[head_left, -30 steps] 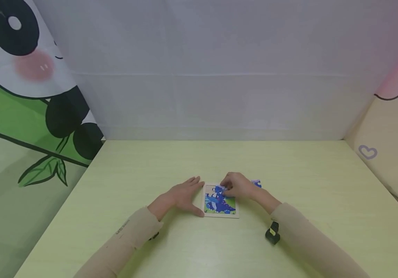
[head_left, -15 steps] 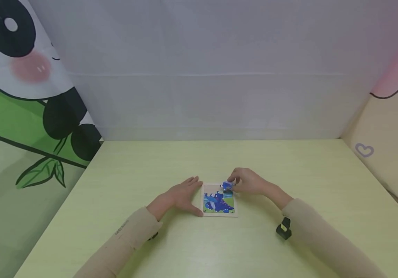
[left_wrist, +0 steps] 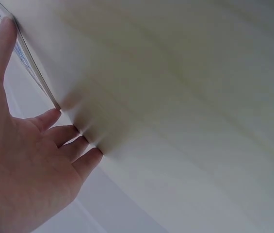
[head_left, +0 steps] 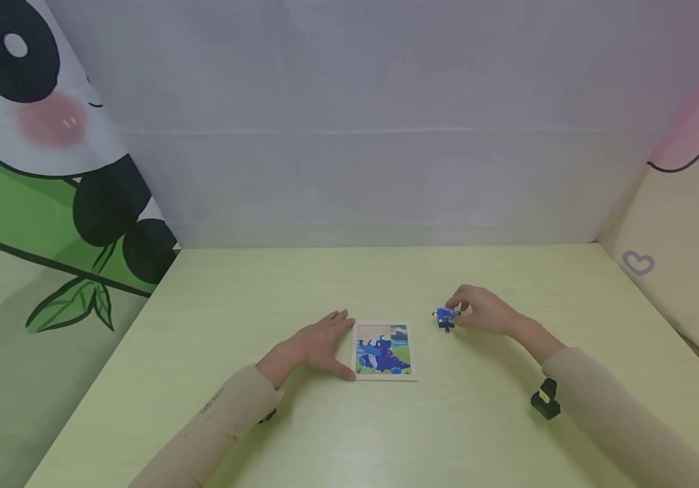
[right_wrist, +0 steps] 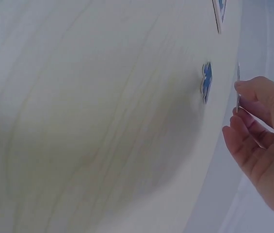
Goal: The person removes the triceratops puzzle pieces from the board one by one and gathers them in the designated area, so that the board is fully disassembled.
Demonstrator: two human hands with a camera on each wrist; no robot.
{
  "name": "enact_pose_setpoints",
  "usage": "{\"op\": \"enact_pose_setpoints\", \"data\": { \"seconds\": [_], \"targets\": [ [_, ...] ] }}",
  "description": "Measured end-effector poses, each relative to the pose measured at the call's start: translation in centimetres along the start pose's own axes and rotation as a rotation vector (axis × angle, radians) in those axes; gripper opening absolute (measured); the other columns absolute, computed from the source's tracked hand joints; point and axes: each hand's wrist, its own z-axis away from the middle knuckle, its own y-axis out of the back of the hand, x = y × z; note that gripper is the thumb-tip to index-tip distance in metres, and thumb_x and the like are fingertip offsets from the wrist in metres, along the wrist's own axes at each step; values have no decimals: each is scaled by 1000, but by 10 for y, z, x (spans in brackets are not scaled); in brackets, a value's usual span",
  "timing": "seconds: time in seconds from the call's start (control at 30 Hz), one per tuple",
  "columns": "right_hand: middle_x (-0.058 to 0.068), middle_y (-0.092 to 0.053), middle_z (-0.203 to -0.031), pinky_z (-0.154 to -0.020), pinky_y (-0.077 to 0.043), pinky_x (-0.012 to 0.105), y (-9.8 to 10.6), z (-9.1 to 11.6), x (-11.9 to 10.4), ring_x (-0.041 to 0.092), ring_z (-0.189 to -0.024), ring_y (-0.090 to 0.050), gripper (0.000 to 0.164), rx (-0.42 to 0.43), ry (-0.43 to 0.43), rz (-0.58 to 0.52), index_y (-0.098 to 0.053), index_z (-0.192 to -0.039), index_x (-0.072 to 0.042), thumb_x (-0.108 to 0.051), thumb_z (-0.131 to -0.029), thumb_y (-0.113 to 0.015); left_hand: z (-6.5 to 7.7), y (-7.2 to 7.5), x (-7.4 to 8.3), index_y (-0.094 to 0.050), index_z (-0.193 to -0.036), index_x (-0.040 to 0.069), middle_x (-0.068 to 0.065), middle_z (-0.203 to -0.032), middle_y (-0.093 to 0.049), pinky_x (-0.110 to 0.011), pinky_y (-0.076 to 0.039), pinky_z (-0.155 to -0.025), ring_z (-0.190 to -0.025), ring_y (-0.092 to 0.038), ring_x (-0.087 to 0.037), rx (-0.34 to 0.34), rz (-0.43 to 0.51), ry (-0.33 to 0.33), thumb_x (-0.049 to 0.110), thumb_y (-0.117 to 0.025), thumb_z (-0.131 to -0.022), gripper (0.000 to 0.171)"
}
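A framed jigsaw puzzle point(head_left: 384, 356) with a blue dinosaur picture lies flat on the table in the head view. Bare wood shows at its upper left. My left hand point(head_left: 323, 342) rests at the frame's left side, thumb and forefinger touching its edge, fingers extended; the left wrist view shows this hand point(left_wrist: 35, 150) against the frame edge. Right of the frame, my right hand point(head_left: 486, 312) pinches a blue puzzle piece point(head_left: 445, 313) between thumb and fingers. In the right wrist view the held puzzle piece point(right_wrist: 238, 90) appears edge-on, raised above another loose puzzle piece point(right_wrist: 206, 82) on the table.
The pale wooden table point(head_left: 233, 291) reaches back to a light grey cloth wall point(head_left: 349, 176). Printed cartoon panels stand on both sides. A black wrist device point(head_left: 546, 400) hangs under the right sleeve.
My right hand has lifted the blue puzzle piece off the frame's upper part and carried it right, over the loose piece. My left hand stays at the frame.
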Motion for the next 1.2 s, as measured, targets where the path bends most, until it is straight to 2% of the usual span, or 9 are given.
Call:
{"op": "enact_pose_setpoints", "data": {
  "seconds": [0.23, 0.5, 0.8, 1.03, 1.2],
  "targets": [
    [10, -61, -90, -72, -50, 40, 4, 14, 23, 29, -84, -58, 23, 14, -2, 7, -65, -99, 6, -4, -78, -65, 0, -2, -1, -25, -144, 13, -8, -151, -14, -46, -20, -108, -138, -8, -25, 5, 14, 3, 63, -70, -63, 105],
    [12, -61, -90, -69, -48, 32, 2, 23, 38, 24, -80, -56, 25, 20, -33, -47, -64, -99, 9, 1, -75, -66, 1, 0, 0, -25, -144, 12, -9, -151, -14, -46, -20, -108, -138, -8, -26, 9, 30, 3, 62, -71, -63, 105],
    [12, -60, -90, -66, -48, 26, -1, 26, 44, 21, -78, -56, 25, 23, -37, -85, -64, -98, 9, 3, -74, -66, 2, 0, 1, -26, -143, 12, -9, -151, -15, -46, -21, -108, -138, -9, -27, 10, 24, -3, 61, -71, -63, 104],
    [12, -60, -89, -68, -49, 28, -2, 24, 44, 23, -79, -57, 24, 13, -43, -101, -64, -97, 9, 3, -74, -66, 3, 1, 2, -27, -143, 10, -11, -150, -16, -47, -21, -108, -138, -10, -28, 14, 30, -6, 60, -72, -63, 104],
    [10, -59, -90, -68, -48, 28, -2, 23, 44, 23, -80, -56, 23, -4, -87, -92, -65, -98, 7, 2, -75, -66, 3, 1, 2, -26, -143, 10, -11, -150, -15, -46, -21, -108, -138, -10, -28, 13, 28, -7, 60, -72, -63, 104]
  ]
}}
